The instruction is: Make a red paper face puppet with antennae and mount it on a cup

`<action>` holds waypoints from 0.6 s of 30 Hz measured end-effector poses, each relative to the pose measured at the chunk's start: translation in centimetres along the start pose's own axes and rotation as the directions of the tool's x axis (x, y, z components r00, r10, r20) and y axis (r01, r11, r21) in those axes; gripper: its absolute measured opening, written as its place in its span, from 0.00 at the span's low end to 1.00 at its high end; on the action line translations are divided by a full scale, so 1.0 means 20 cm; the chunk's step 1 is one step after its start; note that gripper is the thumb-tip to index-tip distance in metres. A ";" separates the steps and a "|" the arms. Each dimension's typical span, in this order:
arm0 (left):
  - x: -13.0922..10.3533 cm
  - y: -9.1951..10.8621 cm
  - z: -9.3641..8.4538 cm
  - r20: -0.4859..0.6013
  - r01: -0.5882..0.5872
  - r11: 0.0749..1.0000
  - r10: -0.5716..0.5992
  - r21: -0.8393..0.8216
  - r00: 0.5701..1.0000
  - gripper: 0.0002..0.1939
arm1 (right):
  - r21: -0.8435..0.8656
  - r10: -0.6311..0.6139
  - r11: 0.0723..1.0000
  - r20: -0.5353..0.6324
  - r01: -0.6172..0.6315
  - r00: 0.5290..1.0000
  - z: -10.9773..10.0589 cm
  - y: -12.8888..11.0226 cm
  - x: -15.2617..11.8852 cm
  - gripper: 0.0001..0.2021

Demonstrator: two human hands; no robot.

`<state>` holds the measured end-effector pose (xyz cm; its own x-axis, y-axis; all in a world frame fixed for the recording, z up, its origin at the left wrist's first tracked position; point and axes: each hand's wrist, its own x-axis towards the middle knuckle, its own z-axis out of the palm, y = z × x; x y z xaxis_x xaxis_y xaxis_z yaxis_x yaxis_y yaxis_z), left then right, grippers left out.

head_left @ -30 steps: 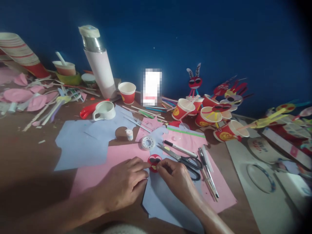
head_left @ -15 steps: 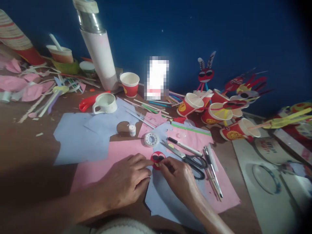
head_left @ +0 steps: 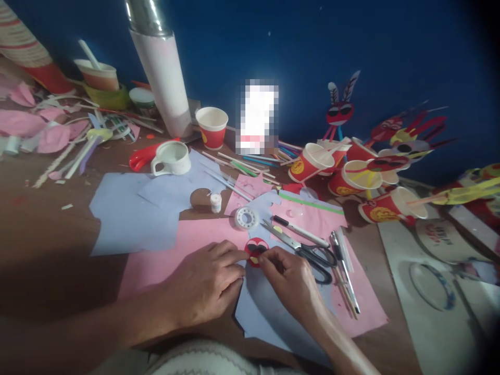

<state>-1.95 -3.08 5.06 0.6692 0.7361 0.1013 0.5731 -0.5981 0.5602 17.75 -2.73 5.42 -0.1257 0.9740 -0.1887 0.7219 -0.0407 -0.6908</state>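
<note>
Red paper disc (head_left: pixel 257 251), made up as a face, lies over a sheet of blue paper (head_left: pixel 269 317) between the two hands; the left hand (head_left: pixel 213 273) sets its index fingertip against the disc's left edge; the right hand (head_left: pixel 287 271) brings thumb and forefinger together at its right edge, and whether they grip anything cannot be told. Dark eye pieces (head_left: pixel 252 248) and a yellow mouth piece (head_left: pixel 253 259) are in place, so the face appears largely composed; by comparison with the red-faced figure (head_left: pixel 339 113) behind, which bears patterned feelers and straw legs, such attachments seem still to be added. Black-handled scissors (head_left: pixel 297 247) and a white tape roll (head_left: pixel 246 217) lie near the disc.

Containers: one red paper cup (head_left: pixel 212 125) stands beside the flask (head_left: pixel 162 83), its floor hidden; a leaning paper cup (head_left: pixel 307 164) at right holds pale straws; the nearest tilted cup (head_left: pixel 377 208) holds an orange stick carrying a yellow shape; a white mug (head_left: pixel 172 158) shows only its pale inner wall; at far left, a cup (head_left: pixel 103 77) holding a white stick (head_left: pixel 89 54) sits in a yellow-green bowl (head_left: pixel 109 99), beside stacked paper cups (head_left: pixel 42 73).
</note>
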 end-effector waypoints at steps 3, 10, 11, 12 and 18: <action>0.00 0.00 -0.01 0.000 0.002 1.000 -0.002 0.010 1.000 0.09 | -0.029 -0.004 1.000 -0.007 0.004 1.000 0.01 0.00 0.00 0.11; 0.01 0.01 -0.04 0.022 -0.018 1.000 0.018 0.006 1.000 0.09 | -0.174 -0.073 0.983 -0.060 0.062 0.996 0.03 0.01 0.00 0.13; 0.01 0.01 -0.04 0.014 -0.019 1.000 0.019 0.004 1.000 0.09 | -0.188 -0.082 0.980 -0.064 0.069 0.995 0.03 0.01 -0.01 0.12; 0.01 0.01 -0.04 0.013 -0.022 1.000 0.022 0.002 1.000 0.08 | -0.198 -0.088 0.977 -0.069 0.073 0.994 0.03 0.01 -0.01 0.12; 0.00 0.00 0.00 0.005 0.001 1.000 -0.001 -0.008 1.000 0.08 | -0.229 -0.106 0.970 -0.082 0.085 0.991 0.04 0.02 -0.02 0.11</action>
<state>-1.98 -3.01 5.13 0.6714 0.7348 0.0967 0.5696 -0.5951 0.5669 17.53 -3.26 4.63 -0.1454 0.9877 -0.0569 0.8450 0.0940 -0.5265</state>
